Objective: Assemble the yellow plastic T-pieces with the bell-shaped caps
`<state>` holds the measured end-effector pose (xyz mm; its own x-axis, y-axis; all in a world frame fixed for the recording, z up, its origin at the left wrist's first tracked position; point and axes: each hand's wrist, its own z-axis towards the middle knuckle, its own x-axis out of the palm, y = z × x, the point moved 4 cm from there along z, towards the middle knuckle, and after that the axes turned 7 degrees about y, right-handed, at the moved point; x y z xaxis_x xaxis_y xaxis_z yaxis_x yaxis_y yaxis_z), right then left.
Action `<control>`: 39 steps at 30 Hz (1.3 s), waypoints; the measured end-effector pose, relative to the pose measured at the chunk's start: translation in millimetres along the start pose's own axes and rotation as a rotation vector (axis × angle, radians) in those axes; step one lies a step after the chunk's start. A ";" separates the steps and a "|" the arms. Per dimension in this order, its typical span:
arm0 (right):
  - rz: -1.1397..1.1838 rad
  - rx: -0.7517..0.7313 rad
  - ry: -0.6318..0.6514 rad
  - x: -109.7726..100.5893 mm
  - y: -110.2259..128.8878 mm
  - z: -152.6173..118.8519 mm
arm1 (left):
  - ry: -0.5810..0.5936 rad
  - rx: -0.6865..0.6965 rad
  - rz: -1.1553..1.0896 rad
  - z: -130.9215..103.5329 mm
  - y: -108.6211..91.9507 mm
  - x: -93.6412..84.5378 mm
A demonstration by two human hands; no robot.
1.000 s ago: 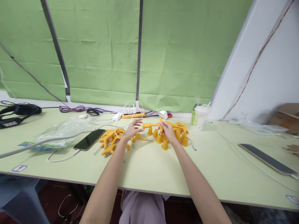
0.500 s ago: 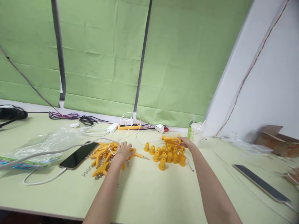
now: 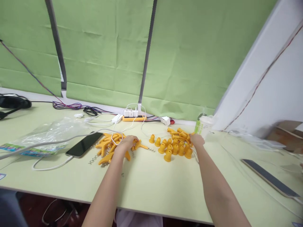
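Observation:
My left hand (image 3: 127,143) rests at the right side of a heap of yellow corkscrew pieces (image 3: 106,148) with metal spirals; its fingers are partly hidden and what they grip is unclear. One yellow piece with a spiral (image 3: 144,147) points right from beneath that hand. Several yellow bell-shaped caps (image 3: 168,155) stand upright in a cluster at centre right. Behind them lies a pile of yellow handle-like parts (image 3: 177,134). My right hand (image 3: 197,139) is at the right end of this pile, its fingertips hidden among the parts.
A black phone (image 3: 84,145) and a clear plastic bag (image 3: 49,135) lie left of the heap, with a white cable across them. At the back is a power strip (image 3: 134,118). A white cup (image 3: 205,124) stands behind my right hand; another phone (image 3: 270,177) lies far right.
The view has tilted down. My right hand has lowered a yellow part onto the pile behind the caps. My left hand stays at the heap.

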<state>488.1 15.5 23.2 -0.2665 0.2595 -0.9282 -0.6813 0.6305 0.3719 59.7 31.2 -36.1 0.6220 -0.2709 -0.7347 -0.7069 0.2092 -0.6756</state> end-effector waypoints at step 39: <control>1.008 -0.783 0.634 27.2 107.6 -175.7 | -0.033 0.652 -0.730 -20.5 -96.0 5.0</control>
<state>287.8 -38.0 36.5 -0.9685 -0.1509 -0.1980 -0.1588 -0.2385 0.9581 123.7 -9.5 26.3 0.8488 -0.5158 -0.1167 0.1745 0.4815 -0.8589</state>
